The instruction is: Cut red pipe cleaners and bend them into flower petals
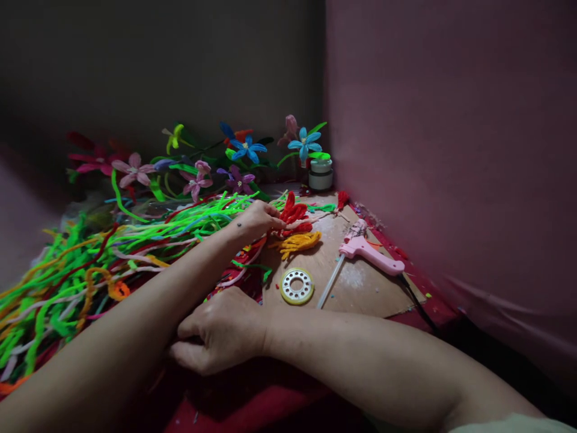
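My left hand (pixel 261 219) reaches over the board's left side, its fingers closed at the looped red pipe-cleaner petals (pixel 293 209). A pale pink pipe cleaner runs beside these petals. Just below lies a bundle of orange-yellow pipe-cleaner loops (pixel 300 243). Nearer to me, my right hand (pixel 223 331) is curled shut by my left forearm, with its fingertips pointing left. What it holds, if anything, is hidden. A roll of clear tape (pixel 297 286) and a pink glue gun (pixel 372 254) with a glue stick rest on the board to the right.
Loose green, orange, pink and red pipe cleaners (pixel 148 231) are heaped on the left. Finished pipe-cleaner flowers (pixel 246 147) stand behind, near a small jar (pixel 320 174). The brown board (pixel 383 294) lies on red cloth against a pink wall (pixel 451 150). The glue gun's black cord trails right.
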The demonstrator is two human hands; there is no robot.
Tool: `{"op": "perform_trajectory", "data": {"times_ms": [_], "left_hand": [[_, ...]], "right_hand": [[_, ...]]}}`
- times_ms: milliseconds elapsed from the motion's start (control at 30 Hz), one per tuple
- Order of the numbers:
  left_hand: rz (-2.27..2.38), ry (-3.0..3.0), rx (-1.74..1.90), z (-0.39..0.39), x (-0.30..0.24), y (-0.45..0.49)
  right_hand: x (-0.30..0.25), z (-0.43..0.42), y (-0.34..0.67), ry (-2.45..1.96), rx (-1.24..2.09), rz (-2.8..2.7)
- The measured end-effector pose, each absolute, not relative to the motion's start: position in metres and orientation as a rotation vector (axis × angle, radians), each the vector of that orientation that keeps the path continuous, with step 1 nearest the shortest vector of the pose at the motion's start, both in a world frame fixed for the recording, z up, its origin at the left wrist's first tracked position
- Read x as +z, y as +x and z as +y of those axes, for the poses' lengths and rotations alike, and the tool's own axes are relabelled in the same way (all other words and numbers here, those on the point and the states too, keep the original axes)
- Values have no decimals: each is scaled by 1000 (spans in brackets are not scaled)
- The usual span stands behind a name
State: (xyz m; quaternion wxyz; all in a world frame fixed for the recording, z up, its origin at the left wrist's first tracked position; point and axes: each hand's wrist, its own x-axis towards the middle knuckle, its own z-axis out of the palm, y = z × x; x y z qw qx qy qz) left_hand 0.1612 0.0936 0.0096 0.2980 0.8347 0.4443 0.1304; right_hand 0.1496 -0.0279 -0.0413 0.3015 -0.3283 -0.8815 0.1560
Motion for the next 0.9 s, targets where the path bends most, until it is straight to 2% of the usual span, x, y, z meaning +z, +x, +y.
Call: {"op": "perform_trajectory", "data": {"times_ms": [367,533,633,767,900], "left_hand": [[1105,2279,395,104,-1,164],[1128,2318,607,91,22,151],[1066,2346,722,77,42,120],[1192,2262,666,60,58,60],[1310,2139,549,51,53,4]], "right_hand": [[-43,-27,150,-865,409,-2327],[-43,-31,152,-790,470,-2270],[-39,-34,156,-849,641,-2015],[-36,-28,160,-947,894,-1546],[-38,-19,160,-992,1052,-1228]]}}
